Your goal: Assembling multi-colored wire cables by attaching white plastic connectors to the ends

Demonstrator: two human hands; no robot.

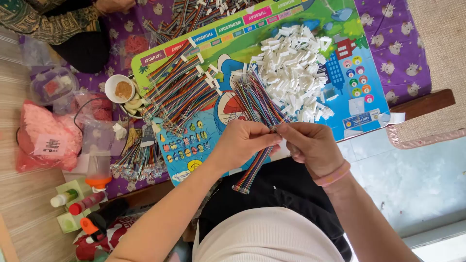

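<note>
We see a flat rainbow-striped ribbon cable pinched at its upper end between our fingers, its length hanging slantwise down-left to a small white connector at the lower end, just in front of a fanned bundle of matching multicoloured cables on the worktop.

Both bare forearms reach forward from the bottom of the view and converge toward the middle, elbows spread and wrists drawn close together. The left hand is turned palm-down with its knuckles up, the fingers curled inward and the fingertips pinched together at its right edge. The right hand faces it, fingers bent and thumb pressed against the forefinger in a matching pinch. The two sets of fingertips meet, touching or nearly so. The right wrist carries a pink band; the left wrist is bare.
</note>
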